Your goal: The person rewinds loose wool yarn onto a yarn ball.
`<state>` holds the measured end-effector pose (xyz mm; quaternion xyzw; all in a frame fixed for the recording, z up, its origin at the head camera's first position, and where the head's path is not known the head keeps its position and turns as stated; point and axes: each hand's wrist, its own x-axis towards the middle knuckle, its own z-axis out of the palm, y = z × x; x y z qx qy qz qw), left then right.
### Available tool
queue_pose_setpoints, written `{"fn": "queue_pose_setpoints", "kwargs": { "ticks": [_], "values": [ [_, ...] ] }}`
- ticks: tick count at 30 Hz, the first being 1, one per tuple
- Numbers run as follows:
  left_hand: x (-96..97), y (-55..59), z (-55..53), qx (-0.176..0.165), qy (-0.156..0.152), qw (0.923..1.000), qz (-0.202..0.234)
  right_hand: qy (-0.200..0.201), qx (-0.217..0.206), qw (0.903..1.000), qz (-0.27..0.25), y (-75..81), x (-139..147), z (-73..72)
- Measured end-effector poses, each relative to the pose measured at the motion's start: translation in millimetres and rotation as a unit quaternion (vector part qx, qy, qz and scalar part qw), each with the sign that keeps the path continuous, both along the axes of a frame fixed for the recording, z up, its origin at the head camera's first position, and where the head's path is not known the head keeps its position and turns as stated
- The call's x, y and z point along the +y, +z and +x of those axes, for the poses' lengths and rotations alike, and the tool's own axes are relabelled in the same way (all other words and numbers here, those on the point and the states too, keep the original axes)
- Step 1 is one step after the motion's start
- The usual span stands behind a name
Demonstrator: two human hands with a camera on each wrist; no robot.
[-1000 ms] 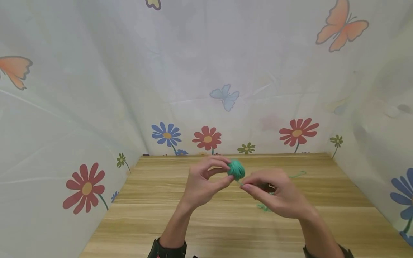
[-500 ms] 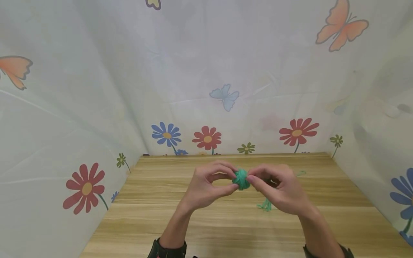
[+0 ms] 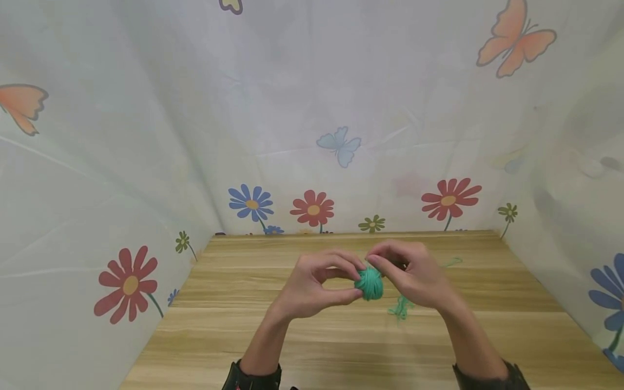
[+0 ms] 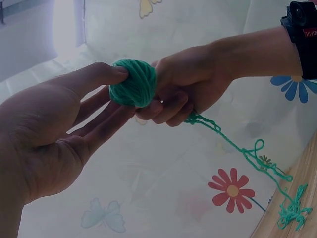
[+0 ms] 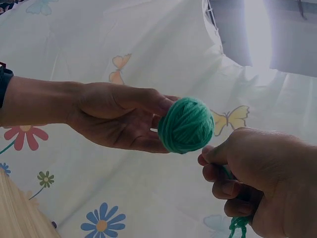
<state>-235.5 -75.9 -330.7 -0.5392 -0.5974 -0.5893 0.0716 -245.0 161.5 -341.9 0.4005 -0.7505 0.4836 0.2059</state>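
Left hand (image 3: 314,284) pinches a ball of green yarn (image 3: 370,285), thumb on one side and fingers on the other, held up off the wooden table (image 3: 234,336) between the two hands. Right hand (image 3: 414,275) is right at the ball, thumb and forefinger pressed together by its edge, other fingers curled round a green strand (image 4: 229,141); the bit at the fingertips is mostly hidden, so probably the same strand, hard to be sure. Strand hangs from the underside of the right hand, looped in places, down toward a loose tangle (image 3: 401,309) lying on the table. Small yarn loop (image 3: 454,261) shows just past the right hand. Dark sleeves (image 3: 254,376) on both arms. White curtain (image 3: 283,92) around the table, printed with flowers and butterflies. Bright light (image 5: 258,37) up high in both wrist views.
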Motion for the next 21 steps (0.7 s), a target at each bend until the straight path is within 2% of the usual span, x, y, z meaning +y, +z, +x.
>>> {"fn": "queue_pose_setpoints", "kwargs": {
  "ticks": [5,10,13,15,21],
  "values": [
    [-0.6,-0.2,-0.1,-0.002,-0.004,1.0000,0.005,-0.030,-0.041,0.9985,0.019,-1.9,1,-4.5],
    [-0.5,-7.0,-5.6,-0.004,-0.003,0.9996,0.028,-0.094,-0.043,0.9946,0.007,-3.9,0,-6.2],
    [-0.2,-12.4,-10.3,-0.006,0.001,0.9988,0.049,-0.109,-0.045,0.9930,0.005,-4.0,0,-5.8],
    [-0.6,-15.0,-12.6,-0.007,0.008,0.9980,0.062,-0.097,-0.048,0.9940,0.014,-3.9,0,-5.6],
    [-2.3,-16.5,-15.2,-0.004,0.032,0.9950,0.095,-0.007,-0.027,0.9975,0.066,-4.6,-1,-6.5]
  ]
}}
